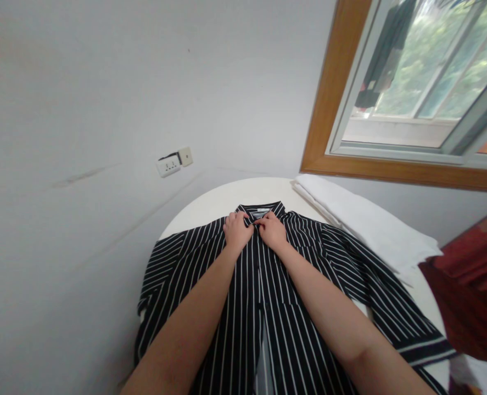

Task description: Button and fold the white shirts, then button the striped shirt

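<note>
A black shirt with white stripes (243,280) lies spread front side up on a round white table, its collar (276,208) toward the wall. Just below the collar, my left hand (237,229) pinches the left front edge of the shirt. My right hand (271,230) grips the opposite front edge, with its fingertips almost meeting those of the left. Between them the top of the button placket is partly covered by my fingers. Further down, the front gapes a little near the hem. One sleeve (395,307) stretches out to the right; the other hangs by the left edge.
Folded white cloth (362,225) lies on the round white table (227,192) at the back right. A wall socket (169,165) is above the left edge. A wood-framed window (391,167) is at the right, with red fabric (474,258) below it.
</note>
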The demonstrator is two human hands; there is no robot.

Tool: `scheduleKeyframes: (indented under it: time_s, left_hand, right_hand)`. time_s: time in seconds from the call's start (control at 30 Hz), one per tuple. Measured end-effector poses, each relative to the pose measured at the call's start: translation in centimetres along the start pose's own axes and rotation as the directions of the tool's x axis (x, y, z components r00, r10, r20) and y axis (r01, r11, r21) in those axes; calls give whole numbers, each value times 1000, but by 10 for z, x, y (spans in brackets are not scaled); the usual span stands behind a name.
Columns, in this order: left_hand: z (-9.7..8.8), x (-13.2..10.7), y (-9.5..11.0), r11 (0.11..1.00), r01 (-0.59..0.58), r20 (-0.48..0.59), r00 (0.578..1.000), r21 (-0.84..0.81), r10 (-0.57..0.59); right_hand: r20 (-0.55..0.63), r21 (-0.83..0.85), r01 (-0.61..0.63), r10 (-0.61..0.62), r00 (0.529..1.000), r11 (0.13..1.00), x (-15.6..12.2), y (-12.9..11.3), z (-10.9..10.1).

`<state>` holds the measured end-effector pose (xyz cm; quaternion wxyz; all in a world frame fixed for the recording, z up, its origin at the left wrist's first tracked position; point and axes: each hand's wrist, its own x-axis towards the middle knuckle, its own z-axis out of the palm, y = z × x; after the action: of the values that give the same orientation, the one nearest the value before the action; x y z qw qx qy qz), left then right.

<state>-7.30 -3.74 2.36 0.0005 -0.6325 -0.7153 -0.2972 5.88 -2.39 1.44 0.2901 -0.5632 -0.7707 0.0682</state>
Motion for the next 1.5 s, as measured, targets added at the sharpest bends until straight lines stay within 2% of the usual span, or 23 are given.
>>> scheduleKeyframes:
  time_s: [0.17, 0.33, 0.57, 0.8, 1.0, 1.13, 1.27, 1.4, 1.5]
  left_hand:
    - [3, 0, -2, 999, -3, -11, 1000, 38, 4]
    - [4, 2, -5, 994, -66, 19, 998, 91, 64]
    - [0, 8, -9, 955, -247, 41, 969, 166, 244]
    - [2, 11, -12, 961, -248, -26, 967, 120, 253]
    - [-3, 9, -8, 963, -263, -24, 964, 61, 265]
    - [0, 7, -8, 942, -336, 30, 942, 15, 335]
    - [6, 2, -8, 935, -343, 106, 937, 90, 333]
    - [8, -2, -6, 948, -300, 143, 948, 110, 284]
    - [8, -2, -4, 957, -266, 153, 957, 115, 247]
  right_hand:
    - [23, 13, 19, -19, 1000, 1000, 2, 3, -4]
    - [36, -36, -43, 45, 998, 998, -1, -1, -8]
    - [4, -108, -63, 64, 998, 992, -5, -7, -13]
    - [-2, -71, -67, 67, 998, 995, -3, -4, -12]
    - [-22, 18, -96, 96, 995, 995, 1, 3, -10]
    - [-40, 111, -134, 139, 989, 985, 4, 7, -8]
    - [-9, 133, -99, 101, 995, 986, 6, 10, -11]
    - [72, -6, -56, 56, 996, 998, -7, 23, -27]
    - [104, -194, -122, 144, 984, 973, -26, 44, -42]
